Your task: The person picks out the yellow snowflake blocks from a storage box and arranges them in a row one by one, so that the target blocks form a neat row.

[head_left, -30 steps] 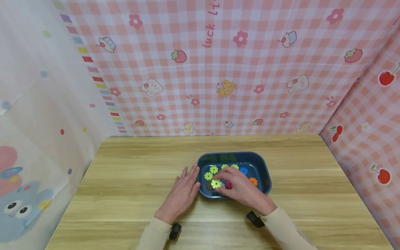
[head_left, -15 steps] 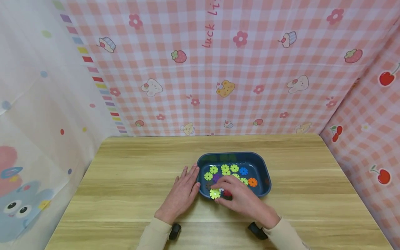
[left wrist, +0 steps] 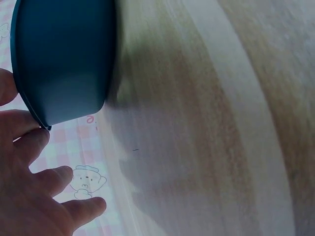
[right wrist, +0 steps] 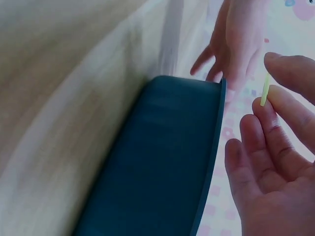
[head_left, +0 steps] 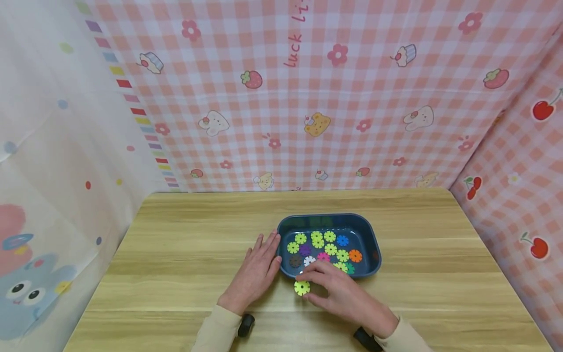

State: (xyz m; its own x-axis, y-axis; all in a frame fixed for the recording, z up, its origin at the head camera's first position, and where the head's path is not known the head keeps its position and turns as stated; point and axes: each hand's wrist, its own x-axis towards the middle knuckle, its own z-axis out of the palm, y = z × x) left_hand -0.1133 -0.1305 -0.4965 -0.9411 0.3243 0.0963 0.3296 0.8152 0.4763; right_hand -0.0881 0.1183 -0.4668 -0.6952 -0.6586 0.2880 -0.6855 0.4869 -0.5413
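A dark blue tray (head_left: 374, 234) stands on the wooden table, holding several notched plastic snowflake discs. Most discs are yellow-green; others are blue, orange, purple, white, pink, dark grey and green. My right hand (head_left: 340, 293) pinches a yellow-green snowflake disc (head_left: 302, 287) between thumb and fingers, just in front of the tray's near rim. In the right wrist view that same disc (right wrist: 265, 89) appears edge-on between the fingertips. My left hand (head_left: 255, 276) rests with extended fingers against the tray's left side; the left wrist view shows its fingers (left wrist: 29, 142) at the rim.
The wooden table (head_left: 189, 254) extends on both sides of the tray. A pink checked cloth (head_left: 272, 98) hangs behind it, with more printed cloth to the left and right. A black wrist strap part (head_left: 246, 325) shows below my left hand.
My right hand has drawn the yellow-green disc from over the tray toward me, past the near rim, uncovering more discs. The left hand stays in place.
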